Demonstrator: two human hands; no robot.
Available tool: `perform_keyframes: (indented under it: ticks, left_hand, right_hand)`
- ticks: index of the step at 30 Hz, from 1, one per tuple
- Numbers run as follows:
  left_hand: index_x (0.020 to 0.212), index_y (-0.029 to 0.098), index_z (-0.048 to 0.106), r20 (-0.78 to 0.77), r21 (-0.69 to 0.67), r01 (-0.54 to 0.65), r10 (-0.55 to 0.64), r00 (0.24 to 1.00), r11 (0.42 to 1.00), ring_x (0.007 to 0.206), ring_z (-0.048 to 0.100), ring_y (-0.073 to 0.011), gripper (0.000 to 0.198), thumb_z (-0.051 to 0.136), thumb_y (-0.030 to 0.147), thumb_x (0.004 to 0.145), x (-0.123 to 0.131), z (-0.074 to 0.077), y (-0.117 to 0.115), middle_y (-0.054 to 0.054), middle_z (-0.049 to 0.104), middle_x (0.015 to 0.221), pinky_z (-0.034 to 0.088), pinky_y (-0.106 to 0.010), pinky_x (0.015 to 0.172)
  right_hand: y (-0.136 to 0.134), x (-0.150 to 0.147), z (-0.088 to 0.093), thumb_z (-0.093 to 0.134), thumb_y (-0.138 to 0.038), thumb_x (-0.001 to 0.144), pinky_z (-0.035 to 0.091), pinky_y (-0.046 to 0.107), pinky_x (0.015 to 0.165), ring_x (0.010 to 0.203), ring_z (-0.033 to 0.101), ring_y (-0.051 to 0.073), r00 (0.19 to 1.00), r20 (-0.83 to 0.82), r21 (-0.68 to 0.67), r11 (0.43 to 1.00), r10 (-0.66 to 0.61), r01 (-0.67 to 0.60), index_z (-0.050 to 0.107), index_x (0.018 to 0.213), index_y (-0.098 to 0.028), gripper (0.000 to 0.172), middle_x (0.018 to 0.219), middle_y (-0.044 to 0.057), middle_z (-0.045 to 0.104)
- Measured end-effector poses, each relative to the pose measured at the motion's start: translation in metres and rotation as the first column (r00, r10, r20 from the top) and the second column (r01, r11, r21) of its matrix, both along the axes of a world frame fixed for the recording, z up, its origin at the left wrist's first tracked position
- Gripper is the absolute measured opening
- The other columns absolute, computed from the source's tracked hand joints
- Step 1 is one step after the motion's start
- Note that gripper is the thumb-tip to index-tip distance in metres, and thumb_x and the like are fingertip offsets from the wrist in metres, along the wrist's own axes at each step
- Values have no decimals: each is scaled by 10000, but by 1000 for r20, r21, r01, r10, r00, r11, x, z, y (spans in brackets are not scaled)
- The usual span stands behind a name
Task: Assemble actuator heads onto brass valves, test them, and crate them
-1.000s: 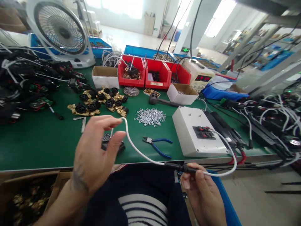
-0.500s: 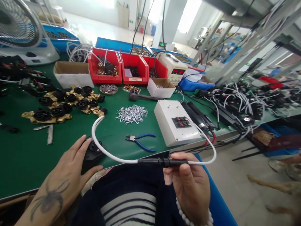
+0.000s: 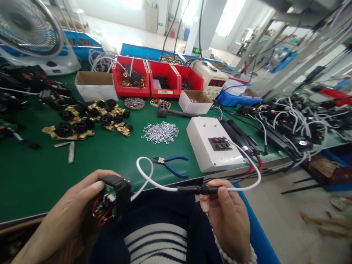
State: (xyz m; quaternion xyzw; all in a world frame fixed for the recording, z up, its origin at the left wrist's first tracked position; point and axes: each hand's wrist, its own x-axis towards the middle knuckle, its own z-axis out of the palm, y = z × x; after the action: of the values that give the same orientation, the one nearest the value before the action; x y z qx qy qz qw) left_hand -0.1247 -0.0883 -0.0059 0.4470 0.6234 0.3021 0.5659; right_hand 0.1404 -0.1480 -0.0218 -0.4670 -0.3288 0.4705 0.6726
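My left hand [image 3: 79, 198] is closed round a black actuator housing [image 3: 123, 196], held at the bench's front edge. Its open side shows a green circuit board and red wires. A white cable [image 3: 145, 176] loops from the housing to a black inline cable connector [image 3: 189, 189]. My right hand [image 3: 228, 216] pinches the connector's right end between thumb and fingers. From there the cable curves up to the red and black terminals on a white switch box [image 3: 205, 143]. Blue-handled diagonal cutters [image 3: 173, 165] lie on the green bench between my hands.
Beyond the cutters is a pile of metal clips [image 3: 161, 132]. Brass valve bodies with black caps [image 3: 79, 126] lie at left. Red bins [image 3: 162, 80], a power supply [image 3: 210, 79] and a fan [image 3: 30, 33] stand behind. Tangled white-cabled units [image 3: 291, 121] cover the right side.
My left hand has lifted the black housing off the bench and turned it so its open side shows. My right hand still holds the connector. The view has shifted slightly left.
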Motion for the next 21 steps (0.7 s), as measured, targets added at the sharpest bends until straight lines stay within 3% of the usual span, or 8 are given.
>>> perform_keyframes:
  ticks: [2,4,9,13,14,16,19,21]
  left_hand:
    - [923,217,607,269,-170,8,39,962,985,605,599,-176,287,515,475,838,8,6,-1,6,659,722,499,-256,562]
    - [924,196,617,368,-216,21,62,928,976,569,583,-159,322,529,496,845,16,9,-1,-11,649,691,484,-234,536]
    - [906,183,630,384,-95,34,5,923,995,534,538,-114,452,542,623,852,28,11,2,3,601,663,433,-183,492]
    - [918,176,626,324,18,199,-194,926,980,528,543,-131,545,489,699,846,26,12,9,-11,604,670,418,-205,466]
    - [927,172,630,275,63,246,-254,927,967,540,552,-140,568,464,710,851,25,14,11,-20,616,680,415,-212,468]
    - [928,169,644,167,153,325,-348,922,933,586,567,-152,583,424,706,871,23,18,16,-31,636,709,420,-226,503]
    - [897,182,665,-6,232,474,-486,874,850,664,560,-153,552,417,675,890,25,28,23,-14,635,748,419,-238,582]
    - [914,208,655,-103,228,588,-581,807,776,681,548,-150,537,415,687,888,29,34,26,9,621,757,402,-244,604]
  right_hand:
    - [-3,7,-10,696,-444,858,478,152,536,533,587,69,1000,-8,-136,991,-4,3,725,871,-219,227,649,-5,678]
    - [-6,16,-23,712,-496,825,476,172,550,554,569,82,999,2,-285,958,34,-32,713,842,-191,306,649,6,666]
    - [-11,36,-58,671,-744,688,448,251,521,528,559,126,964,79,-589,792,254,-160,683,770,-139,611,664,64,689]
    - [-7,48,-53,613,-812,659,411,262,483,471,553,139,761,292,-705,668,579,-238,679,678,-142,673,566,51,654]
    - [-6,49,-45,605,-778,707,409,255,475,463,544,133,709,350,-687,683,612,-250,667,646,-154,630,540,35,632]
    - [-1,46,-25,632,-655,792,431,241,474,479,548,130,667,487,-546,793,563,-270,662,632,-179,503,538,12,611]
    - [7,27,0,754,-485,777,539,236,622,656,646,152,723,601,-152,937,340,-315,738,882,-250,258,744,10,692]
    - [13,7,9,822,-463,708,571,262,797,832,693,171,768,547,-9,919,334,-394,668,1195,-341,525,980,13,723]
